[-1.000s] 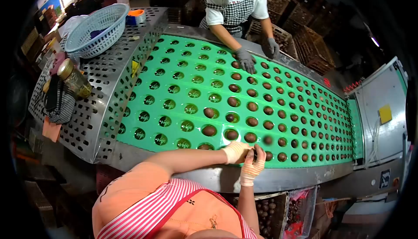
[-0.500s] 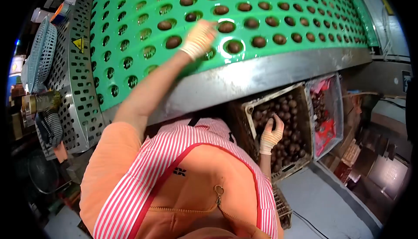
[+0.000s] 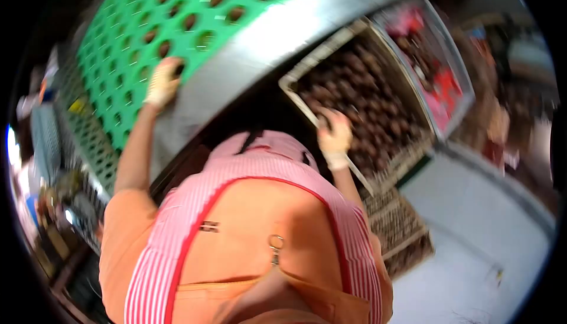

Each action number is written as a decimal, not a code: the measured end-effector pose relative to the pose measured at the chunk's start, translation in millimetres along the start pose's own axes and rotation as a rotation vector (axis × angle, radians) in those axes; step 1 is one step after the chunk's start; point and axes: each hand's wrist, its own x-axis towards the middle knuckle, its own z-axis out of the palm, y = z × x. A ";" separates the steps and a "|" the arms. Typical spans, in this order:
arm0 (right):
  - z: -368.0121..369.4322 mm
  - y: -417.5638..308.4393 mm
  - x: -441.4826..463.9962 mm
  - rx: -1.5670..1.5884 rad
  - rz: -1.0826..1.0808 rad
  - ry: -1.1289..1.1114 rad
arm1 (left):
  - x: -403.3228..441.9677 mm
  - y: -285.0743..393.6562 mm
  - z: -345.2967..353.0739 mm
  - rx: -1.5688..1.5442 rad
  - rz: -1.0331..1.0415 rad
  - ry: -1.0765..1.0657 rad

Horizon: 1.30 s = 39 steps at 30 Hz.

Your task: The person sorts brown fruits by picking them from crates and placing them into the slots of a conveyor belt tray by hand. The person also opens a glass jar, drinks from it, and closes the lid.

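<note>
My left hand (image 3: pixel 162 82), in a pale glove with bare fingertips, is at the near edge of the green perforated sheet (image 3: pixel 196 21). Its fingers are curled, and a dark oval shows at their tips; blur hides whether this is a held piece or a hole. My right hand (image 3: pixel 335 134), gloved the same way, is over the near rim of a crate (image 3: pixel 360 173) full of brown round, egg-like pieces (image 3: pixel 369 99). Its fingers are bent around a dark spot that I cannot make out. More brown pieces (image 3: pixel 236 14) sit in the sheet's holes.
A metal edge (image 3: pixel 260 40) runs along the green sheet. Beside the crate stands a grey bin (image 3: pixel 458 76) with red plastic and brown pieces. Another crate (image 3: pixel 398 226) is on the grey floor (image 3: pixel 466 217). A perforated metal panel (image 3: pixel 88 135) lies at left.
The view has swung right and down, so the crate sits larger and nearer the centre. My left hand has come to the sheet's near edge; my right hand is at the crate's near rim.
</note>
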 end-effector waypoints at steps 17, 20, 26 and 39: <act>-46.0 86.7 22.0 -0.517 0.429 -0.742 | 100.7 311.7 205.1 0.461 0.578 -0.699; -42.5 97.8 21.1 -0.379 0.404 -0.796 | 97.9 311.9 204.7 0.331 0.406 -0.819; -40.9 90.2 13.5 -0.236 0.423 -0.690 | 92.8 308.9 190.8 0.232 0.392 -1.025; -42.9 129.5 26.5 0.466 0.761 -0.696 | 102.2 295.2 235.8 -0.406 0.316 -1.102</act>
